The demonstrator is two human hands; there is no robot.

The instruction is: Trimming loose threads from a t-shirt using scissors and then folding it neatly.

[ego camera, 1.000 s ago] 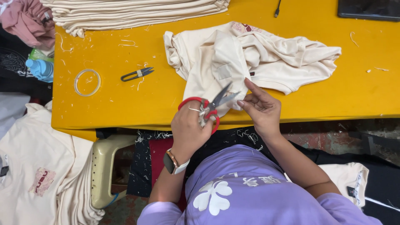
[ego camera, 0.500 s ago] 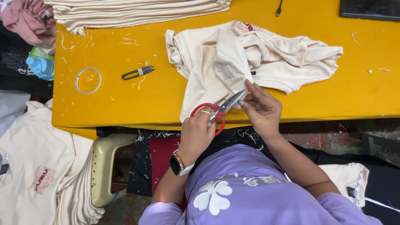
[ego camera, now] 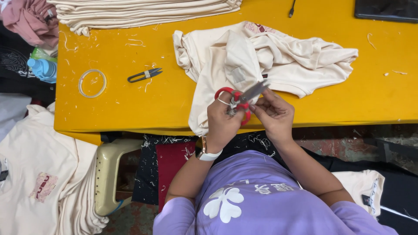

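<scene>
My left hand [ego camera: 222,122] grips red-handled scissors [ego camera: 237,99], blades pointing up and right over the near edge of a crumpled cream T-shirt [ego camera: 261,58]. The shirt lies on the yellow table [ego camera: 143,104] and hangs a little over its front edge. My right hand [ego camera: 274,114] sits just right of the scissors, fingers pinched together at the blades; what they pinch is too small to make out. A watch with a white strap is on my left wrist.
Small black thread snips [ego camera: 143,75] and a clear tape ring [ego camera: 92,83] lie on the table's left part. Folded cream shirts [ego camera: 143,11] are stacked at the back. More cream shirts [ego camera: 39,182] pile at lower left beside a beige stool [ego camera: 111,174]. Thread scraps litter the table.
Both hands have moved slightly up toward the shirt's hanging edge. The scissors have tilted flatter, blades pointing more to the right, and my right fingers have closed in at the blades.
</scene>
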